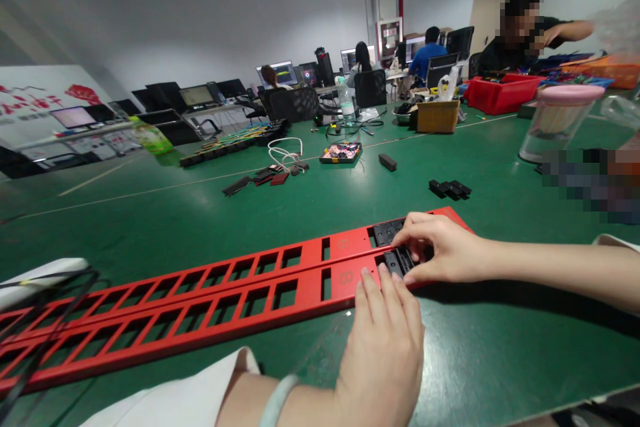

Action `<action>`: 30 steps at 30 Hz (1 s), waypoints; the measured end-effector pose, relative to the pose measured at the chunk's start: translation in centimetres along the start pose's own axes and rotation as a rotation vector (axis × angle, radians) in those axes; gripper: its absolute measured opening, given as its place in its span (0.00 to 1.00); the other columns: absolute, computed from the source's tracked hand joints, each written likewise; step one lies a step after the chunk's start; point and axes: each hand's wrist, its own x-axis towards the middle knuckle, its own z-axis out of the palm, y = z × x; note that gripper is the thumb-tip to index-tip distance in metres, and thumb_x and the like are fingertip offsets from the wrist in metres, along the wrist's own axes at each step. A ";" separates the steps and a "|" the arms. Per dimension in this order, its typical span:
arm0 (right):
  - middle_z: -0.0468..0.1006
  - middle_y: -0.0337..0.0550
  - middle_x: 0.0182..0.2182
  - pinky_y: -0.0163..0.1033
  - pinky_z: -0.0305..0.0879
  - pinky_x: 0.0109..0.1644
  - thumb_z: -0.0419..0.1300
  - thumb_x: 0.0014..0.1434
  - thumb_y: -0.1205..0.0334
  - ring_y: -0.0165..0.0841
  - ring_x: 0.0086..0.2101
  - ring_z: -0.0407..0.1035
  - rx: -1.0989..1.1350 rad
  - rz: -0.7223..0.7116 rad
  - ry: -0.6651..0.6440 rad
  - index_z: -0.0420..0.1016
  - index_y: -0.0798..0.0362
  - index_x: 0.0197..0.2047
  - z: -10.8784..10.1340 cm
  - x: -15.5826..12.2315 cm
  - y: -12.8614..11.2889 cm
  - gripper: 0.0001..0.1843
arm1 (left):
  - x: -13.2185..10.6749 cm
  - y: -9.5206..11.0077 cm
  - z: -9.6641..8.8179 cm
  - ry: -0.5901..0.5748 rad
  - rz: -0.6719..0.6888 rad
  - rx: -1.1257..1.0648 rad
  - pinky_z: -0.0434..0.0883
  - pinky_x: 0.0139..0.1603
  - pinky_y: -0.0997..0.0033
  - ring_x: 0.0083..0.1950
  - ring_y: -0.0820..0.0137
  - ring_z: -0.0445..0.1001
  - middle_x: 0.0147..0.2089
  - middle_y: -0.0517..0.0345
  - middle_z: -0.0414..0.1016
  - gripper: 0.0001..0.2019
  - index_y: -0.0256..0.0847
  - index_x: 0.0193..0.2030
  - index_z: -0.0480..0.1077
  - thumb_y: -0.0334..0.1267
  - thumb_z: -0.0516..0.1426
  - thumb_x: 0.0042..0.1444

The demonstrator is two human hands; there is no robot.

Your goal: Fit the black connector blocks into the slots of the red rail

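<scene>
The right hand [440, 247] reaches in from the right side of the worktop [525, 333] and bends its thumb and finger around a black block [407, 258]. It seems to pinch the block, though the fingers hide part of it. The block lies just to the left of that hand's palm. The left hand [385, 333] is on the side close to the near edge of the worktop, and the block lies past its fingertips, toward the far side. So the right hand is the nearer one. The left hand grips nothing; its fingers are straight and close together, with the tips resting on the near side of the red frame [310, 291], just beside the block.

The block sits at the right end of the frame, in the row close to the near edge. Its long side seems to go across the frame. The frame itself is long, and runs much the same way as the worktop's near edge.

The block is dark and boxy, but its far end cannot be seen. The frame is bright red, with two rows of holes and a thin line between them. More black pieces [386, 233] sit in the far row, next to the right hand's fingers.
</scene>
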 end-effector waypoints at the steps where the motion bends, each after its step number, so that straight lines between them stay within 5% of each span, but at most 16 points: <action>1: 0.65 0.39 0.29 0.35 0.64 0.30 0.67 0.42 0.52 0.27 0.26 0.63 -0.017 -0.011 -0.006 0.73 0.56 0.41 -0.1 0.0 0.0 0.24 | 0.0 0.0 0.0 -0.003 -0.001 -0.001 0.68 0.50 0.55 0.52 0.48 0.68 0.51 0.34 0.69 0.21 0.28 0.50 0.69 0.41 0.54 0.53; 18: 0.64 0.40 0.30 0.35 0.63 0.31 0.66 0.43 0.51 0.28 0.29 0.63 -0.042 -0.048 -0.025 0.72 0.56 0.40 0.0 0.1 0.3 0.23 | -0.1 -0.1 -0.2 0.007 -0.002 -0.005 0.68 0.50 0.55 0.52 0.48 0.68 0.51 0.33 0.69 0.21 0.28 0.50 0.69 0.41 0.55 0.53; 26: 0.64 0.43 0.31 0.36 0.62 0.35 0.59 0.52 0.62 0.30 0.31 0.62 -0.133 -0.157 -0.096 0.71 0.58 0.36 -0.7 -0.2 -0.6 0.09 | 0.1 -0.1 0.0 0.007 0.011 0.015 0.68 0.50 0.55 0.52 0.49 0.68 0.50 0.35 0.70 0.21 0.28 0.50 0.69 0.41 0.54 0.53; 30: 0.64 0.45 0.32 0.38 0.62 0.38 0.58 0.54 0.60 0.32 0.34 0.62 -0.146 -0.170 -0.103 0.71 0.58 0.39 -0.8 -0.2 -0.6 0.11 | 0.1 -0.1 -0.2 0.003 0.007 0.019 0.68 0.51 0.55 0.52 0.49 0.68 0.52 0.35 0.69 0.22 0.28 0.51 0.68 0.42 0.54 0.53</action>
